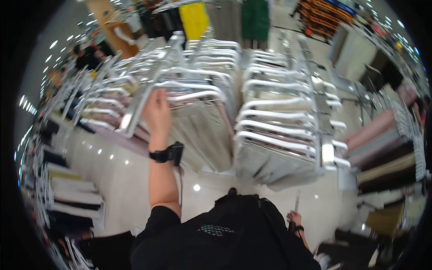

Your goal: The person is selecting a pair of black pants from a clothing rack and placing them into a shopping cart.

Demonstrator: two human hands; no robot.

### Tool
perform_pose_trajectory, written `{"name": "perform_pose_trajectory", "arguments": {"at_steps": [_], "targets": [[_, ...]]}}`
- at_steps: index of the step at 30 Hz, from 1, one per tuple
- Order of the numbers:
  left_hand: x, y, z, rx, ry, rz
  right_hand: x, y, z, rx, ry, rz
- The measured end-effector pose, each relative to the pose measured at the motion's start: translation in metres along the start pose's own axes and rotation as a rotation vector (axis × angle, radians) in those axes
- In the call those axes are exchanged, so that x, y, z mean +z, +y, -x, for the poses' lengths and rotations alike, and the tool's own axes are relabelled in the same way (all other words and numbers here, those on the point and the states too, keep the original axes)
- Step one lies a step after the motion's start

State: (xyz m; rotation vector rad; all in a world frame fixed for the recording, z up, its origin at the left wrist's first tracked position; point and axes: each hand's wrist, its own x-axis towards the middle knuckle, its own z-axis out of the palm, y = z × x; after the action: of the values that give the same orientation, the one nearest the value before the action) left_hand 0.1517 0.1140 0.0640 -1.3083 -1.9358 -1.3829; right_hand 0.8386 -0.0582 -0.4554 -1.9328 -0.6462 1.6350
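My left hand reaches up to the front of the left rack, its fingers closed at the end of a white hanger beside the metal rail. Light grey-green trousers hang from that hanger. A dark band with a small box sits on my left wrist. Down by my right side, my right hand is wrapped around the dark handle of a thin, pale rod, which points up and forward.
Right of the trousers, more white hangers carry grey garments on a second metal rail. Pink and dark clothes hang at the far right, folded-over garments at the left. A person in black is at the far left.
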Motion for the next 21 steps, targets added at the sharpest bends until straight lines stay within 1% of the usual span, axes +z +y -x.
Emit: {"name": "perform_pose_trajectory", "arguments": {"at_steps": [2, 4, 5, 7, 8, 10, 12, 14, 16, 17, 18, 20, 21], "targets": [[0.000, -0.002, 0.000, -0.026, -0.009, -0.041, 0.017, -0.032, 0.024, -0.012, 0.001, -0.059], [-0.005, 0.007, 0.004, -0.094, -0.061, 0.001, 0.020, -0.049, 0.029, -0.056, -0.040, -0.018], [-0.005, 0.016, 0.009, -0.092, -0.082, 0.028, 0.023, -0.059, 0.034, -0.096, -0.002, -0.019], [-0.006, 0.030, 0.021, 0.112, 0.214, -0.162, 0.019, -0.081, 0.040, -0.170, 0.025, -0.055], [-0.006, 0.029, 0.030, 0.122, 0.204, -0.138, 0.015, -0.094, 0.042, -0.212, 0.041, -0.080], [-0.007, 0.023, 0.051, 0.122, 0.258, -0.033, 0.008, -0.130, 0.059, -0.318, 0.143, -0.035], [-0.001, 0.027, 0.077, 0.127, 0.222, 0.033, -0.005, -0.167, 0.081, -0.431, 0.231, -0.005], [0.002, 0.030, 0.106, 0.102, 0.193, 0.079, -0.013, -0.222, 0.118, -0.518, 0.283, -0.030], [0.003, 0.033, 0.124, 0.110, 0.018, 0.151, -0.046, -0.263, 0.122, -0.621, 0.303, 0.024], [0.002, 0.040, 0.128, 0.111, -0.006, 0.190, -0.059, -0.289, 0.123, -0.682, 0.331, -0.006], [0.001, 0.041, 0.128, 0.112, 0.004, 0.183, -0.067, -0.319, 0.126, -0.743, 0.354, -0.037], [-0.006, 0.043, 0.134, 0.139, -0.062, 0.150, -0.060, -0.398, 0.149, -0.896, 0.415, -0.045], [-0.013, 0.044, 0.139, 0.128, -0.059, 0.134, -0.058, -0.431, 0.153, -0.960, 0.380, -0.035]]}}
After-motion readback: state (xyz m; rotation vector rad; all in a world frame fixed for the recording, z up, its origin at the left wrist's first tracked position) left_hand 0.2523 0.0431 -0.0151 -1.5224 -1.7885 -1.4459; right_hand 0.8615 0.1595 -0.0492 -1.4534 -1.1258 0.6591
